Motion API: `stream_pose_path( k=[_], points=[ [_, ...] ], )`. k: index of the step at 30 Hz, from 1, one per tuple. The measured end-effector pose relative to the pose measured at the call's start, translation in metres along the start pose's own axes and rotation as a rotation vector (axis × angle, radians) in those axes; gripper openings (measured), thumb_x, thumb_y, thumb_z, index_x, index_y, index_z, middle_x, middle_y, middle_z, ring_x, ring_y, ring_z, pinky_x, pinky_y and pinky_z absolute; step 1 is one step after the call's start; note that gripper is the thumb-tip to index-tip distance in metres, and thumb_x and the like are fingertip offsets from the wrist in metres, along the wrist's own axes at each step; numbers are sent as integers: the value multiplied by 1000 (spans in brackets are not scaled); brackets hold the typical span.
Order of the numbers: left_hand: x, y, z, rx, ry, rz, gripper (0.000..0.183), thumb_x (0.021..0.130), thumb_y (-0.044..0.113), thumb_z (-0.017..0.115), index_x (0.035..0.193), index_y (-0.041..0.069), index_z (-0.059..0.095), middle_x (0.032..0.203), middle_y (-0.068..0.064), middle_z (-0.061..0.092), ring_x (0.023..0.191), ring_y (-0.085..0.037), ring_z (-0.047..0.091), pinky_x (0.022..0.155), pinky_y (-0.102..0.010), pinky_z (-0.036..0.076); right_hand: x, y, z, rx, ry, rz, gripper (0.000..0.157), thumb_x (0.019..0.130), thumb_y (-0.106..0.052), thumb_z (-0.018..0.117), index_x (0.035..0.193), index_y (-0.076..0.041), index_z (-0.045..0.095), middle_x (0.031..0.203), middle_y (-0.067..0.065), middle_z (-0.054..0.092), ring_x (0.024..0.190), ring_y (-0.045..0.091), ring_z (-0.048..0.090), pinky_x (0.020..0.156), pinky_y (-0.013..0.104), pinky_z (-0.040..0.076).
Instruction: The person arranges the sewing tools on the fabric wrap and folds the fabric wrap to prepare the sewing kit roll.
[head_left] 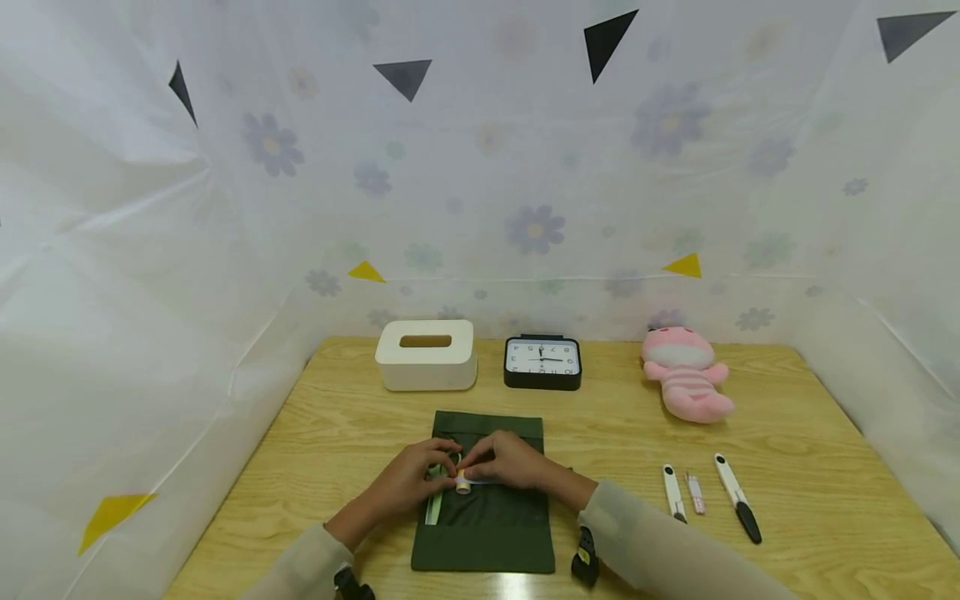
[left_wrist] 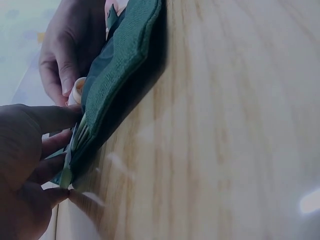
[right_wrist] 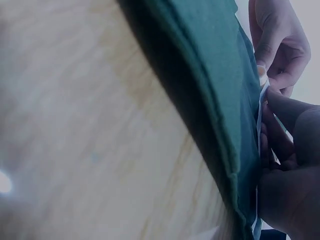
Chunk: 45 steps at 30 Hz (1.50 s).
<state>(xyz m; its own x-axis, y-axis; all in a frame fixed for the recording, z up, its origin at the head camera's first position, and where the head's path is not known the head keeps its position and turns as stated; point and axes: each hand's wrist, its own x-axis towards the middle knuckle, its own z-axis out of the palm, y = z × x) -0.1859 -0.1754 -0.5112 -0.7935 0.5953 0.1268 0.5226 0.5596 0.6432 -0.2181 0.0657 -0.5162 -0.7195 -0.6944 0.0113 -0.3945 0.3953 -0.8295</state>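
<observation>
A dark green fabric pouch (head_left: 491,546) lies flat on the table, with a pale green strip (head_left: 434,507) along its left part. Over its middle is a small roll of whitish strip (head_left: 463,487), yellowish at its top. Thumb and fingers of my left hand (head_left: 412,477) pinch the roll from the left. From the right, my right hand (head_left: 510,461) pinches it too, index finger and thumb together. A white strip (right_wrist: 259,117) runs from the roll beneath the right hand. In the left wrist view the end of the roll (left_wrist: 78,90) looks orange inside.
Behind the pouch stand a white tissue box (head_left: 426,371) and a black-framed clock (head_left: 543,381). A pink plush toy (head_left: 686,387) lies at the back right. To the right lie two white-and-black handled tools (head_left: 738,498) and a small pink-and-white item (head_left: 696,493).
</observation>
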Motion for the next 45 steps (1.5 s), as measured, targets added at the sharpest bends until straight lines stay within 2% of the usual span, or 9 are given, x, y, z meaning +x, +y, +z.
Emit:
stream_pose_path(
  k=[6,11,14,18,22,29,33,37,45],
  points=[
    [-1,-2,0,-22,-16,-13,6,96,17,76,93,22,75,139,-7,62,123,-32,62,78,-29,58,-1,2,0,-1,-4,-7,15,98,-24,72,110,-20,81,114,-3,76,102,9,68,84,27,54],
    [-1,-1,1,28,-2,16,6,97,25,75,96,24,70,138,-6,63,122,-29,63,90,-40,57,0,3,-1,6,13,0,15,99,-24,72,110,-20,81,112,-5,76,98,7,67,83,26,54],
    [-1,2,2,42,19,24,16,94,32,78,99,21,67,135,-6,64,121,-28,64,96,-46,55,-1,3,-2,5,23,6,14,98,-24,73,109,-21,81,109,-7,76,97,5,66,83,27,53],
    [-1,4,4,68,46,39,28,91,40,79,104,19,66,132,-4,66,119,-25,65,96,-47,55,-1,3,-4,2,31,11,13,98,-26,73,109,-23,80,107,-10,75,97,5,66,84,27,54],
    [0,3,6,117,52,44,33,91,44,77,113,21,68,130,0,65,116,-20,65,94,-42,56,-5,1,-11,-2,33,12,15,99,-28,72,111,-22,80,107,-11,75,97,5,67,84,28,55],
    [2,5,5,135,28,30,28,92,42,77,112,23,71,131,0,64,116,-19,65,96,-42,55,-23,3,-28,-33,66,-16,22,100,-27,70,116,-14,77,111,-8,74,99,7,68,86,28,56],
    [2,7,5,152,25,24,26,92,41,77,110,22,71,130,-1,64,117,-20,64,98,-44,54,-36,7,-37,-48,86,-16,22,100,-26,71,116,-13,77,111,-7,75,99,8,69,86,28,57],
    [2,7,7,204,54,40,24,93,43,76,107,23,72,127,1,65,115,-21,64,96,-46,54,-50,11,-45,-54,101,-8,22,99,-25,73,116,-13,78,111,-6,76,102,9,70,86,28,57],
    [7,9,12,292,120,106,21,91,40,79,102,23,73,116,5,66,112,-17,61,94,-48,52,-82,22,-66,25,116,45,28,99,-27,72,119,-9,76,114,1,74,102,15,70,85,28,58]
  ],
)
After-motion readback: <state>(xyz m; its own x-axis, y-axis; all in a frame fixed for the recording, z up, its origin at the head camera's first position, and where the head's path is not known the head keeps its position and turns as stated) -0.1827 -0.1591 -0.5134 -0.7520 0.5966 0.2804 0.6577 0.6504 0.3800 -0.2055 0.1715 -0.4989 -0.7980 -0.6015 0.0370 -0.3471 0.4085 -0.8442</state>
